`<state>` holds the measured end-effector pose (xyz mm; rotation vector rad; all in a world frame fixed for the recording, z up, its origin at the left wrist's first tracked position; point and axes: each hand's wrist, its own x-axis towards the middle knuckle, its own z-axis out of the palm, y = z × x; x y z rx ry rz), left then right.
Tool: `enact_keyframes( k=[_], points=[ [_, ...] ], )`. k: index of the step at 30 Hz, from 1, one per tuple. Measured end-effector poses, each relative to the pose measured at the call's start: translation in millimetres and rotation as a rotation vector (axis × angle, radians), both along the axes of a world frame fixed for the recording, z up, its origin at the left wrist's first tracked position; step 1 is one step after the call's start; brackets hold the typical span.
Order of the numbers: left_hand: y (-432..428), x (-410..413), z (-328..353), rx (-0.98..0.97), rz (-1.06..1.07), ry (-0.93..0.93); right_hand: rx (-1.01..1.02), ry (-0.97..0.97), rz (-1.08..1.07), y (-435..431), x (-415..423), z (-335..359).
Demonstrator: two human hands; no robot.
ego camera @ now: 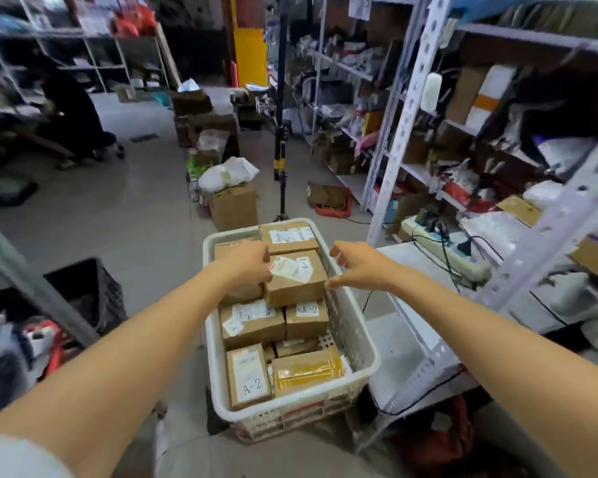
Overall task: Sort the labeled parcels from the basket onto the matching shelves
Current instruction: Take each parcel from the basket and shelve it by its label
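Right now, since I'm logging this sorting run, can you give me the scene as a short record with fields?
container: white basket holding cardboard parcels
labels readable: one A-1 parcel, two A-2 parcels
left hand: fingers curled on the A-1 parcel's left edge
right hand: open, near its right edge
shelves: metal racks to the right

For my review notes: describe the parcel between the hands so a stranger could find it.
In the white basket straight ahead, a brown box sits atop the pile, the left hand gripping its edge. Its label reads A-1; nearer boxes read A-2.
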<state>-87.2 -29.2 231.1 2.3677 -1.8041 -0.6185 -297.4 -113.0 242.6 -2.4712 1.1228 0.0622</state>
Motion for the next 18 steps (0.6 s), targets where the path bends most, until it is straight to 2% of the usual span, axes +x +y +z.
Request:
enact_keyframes(
  k=[8,13,18],
  points=[
    [-40.6,68.5,-25.3,0.035,0.060,0.070,0.044,0.110,0.027,-62.4,63.0,-28.1],
    [-69.6,82.3,-47.8,0.061,0.076,0.137,0.057,0.155,0.040,-100.0,83.3,-48.6],
    [-99.8,98.1,-77.4,0.126,0.154,0.127,0.087,0.198,0.080,-143.6,103.5,-82.0]
  ],
)
